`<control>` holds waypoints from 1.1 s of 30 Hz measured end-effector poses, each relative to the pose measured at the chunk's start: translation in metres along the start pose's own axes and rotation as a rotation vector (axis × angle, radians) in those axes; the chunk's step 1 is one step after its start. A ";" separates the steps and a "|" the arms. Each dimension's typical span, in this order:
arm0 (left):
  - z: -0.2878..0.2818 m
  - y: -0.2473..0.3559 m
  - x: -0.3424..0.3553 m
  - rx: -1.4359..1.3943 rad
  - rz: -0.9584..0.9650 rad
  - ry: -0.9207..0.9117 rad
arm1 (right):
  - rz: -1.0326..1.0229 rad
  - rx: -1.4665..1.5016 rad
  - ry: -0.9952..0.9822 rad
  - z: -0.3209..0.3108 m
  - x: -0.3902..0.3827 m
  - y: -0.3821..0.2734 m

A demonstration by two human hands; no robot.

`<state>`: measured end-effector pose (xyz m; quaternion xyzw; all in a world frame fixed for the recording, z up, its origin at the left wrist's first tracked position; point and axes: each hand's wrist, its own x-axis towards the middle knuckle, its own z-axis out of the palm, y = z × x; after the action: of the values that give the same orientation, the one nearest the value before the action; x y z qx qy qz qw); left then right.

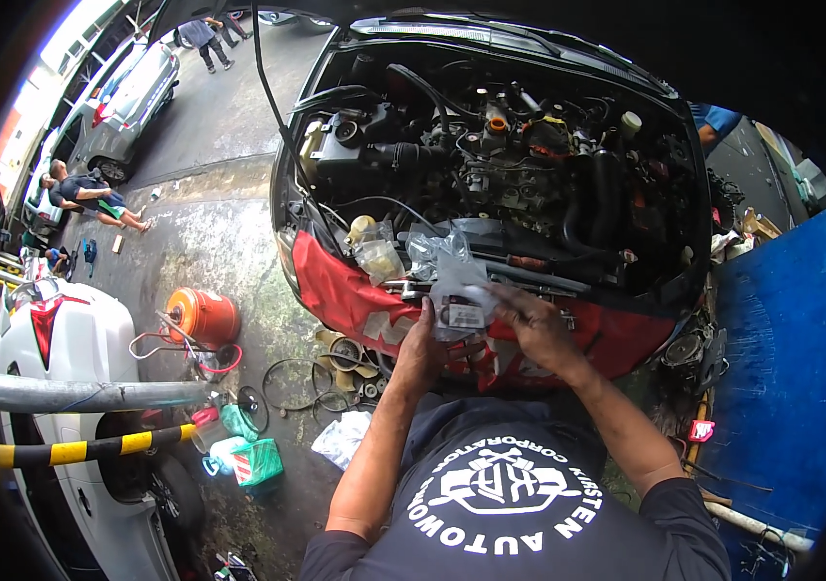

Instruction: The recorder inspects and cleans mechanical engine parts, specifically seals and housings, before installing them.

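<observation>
Over the front of an open car engine bay (519, 174), a clear plastic parts bag (458, 276) with a white label is between my two hands. My left hand (420, 347) grips the bag's lower left side, its thumb pointing up. The fingers of my right hand (535, 327) are closed on the bag's right edge. What lies inside the bag is too blurred to make out. Just beyond it, more clear plastic bags (377, 259) rest on the car's front edge, one with a yellowish part. A red cover (335, 290) drapes the bumper under my hands.
An orange bucket (202, 318) with a hose stands on the floor at left, near a fan (343, 352), belts and a green-and-white package (258, 463). A blue panel (771, 329) is at right. Parked cars and several people are at far left; a blue sleeve (718, 118) shows beyond the engine.
</observation>
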<state>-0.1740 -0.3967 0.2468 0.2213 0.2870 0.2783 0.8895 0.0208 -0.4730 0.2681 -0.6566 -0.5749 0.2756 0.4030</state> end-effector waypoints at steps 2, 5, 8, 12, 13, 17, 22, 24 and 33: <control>0.003 -0.005 0.005 -0.129 -0.011 -0.039 | -0.127 -0.128 -0.050 0.003 -0.004 0.003; -0.005 -0.011 0.017 0.109 0.063 -0.072 | -0.268 -0.260 -0.089 0.008 -0.005 0.010; -0.008 -0.006 0.010 0.155 0.052 -0.045 | -0.332 -0.283 -0.088 0.010 0.000 0.008; -0.022 -0.009 0.000 0.325 0.035 0.119 | -0.238 -0.236 -0.125 0.012 0.005 -0.004; -0.036 -0.020 0.002 0.354 0.236 0.057 | -0.224 -0.190 -0.149 0.018 0.008 -0.009; -0.020 0.003 -0.029 0.472 0.259 0.039 | -0.437 -0.287 -0.244 0.035 0.018 -0.009; -0.043 -0.001 -0.085 0.556 0.438 0.252 | -0.609 -0.244 -0.491 0.076 0.035 -0.057; -0.049 -0.007 -0.103 0.581 0.439 0.386 | -0.647 -0.209 -0.568 0.092 0.040 -0.059; -0.078 -0.051 -0.149 0.424 0.631 0.776 | -0.286 0.050 -0.606 0.122 0.051 -0.088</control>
<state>-0.3064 -0.5096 0.2184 0.3521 0.5639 0.5290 0.5274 -0.1177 -0.3962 0.2837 -0.4474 -0.7480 0.4131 0.2641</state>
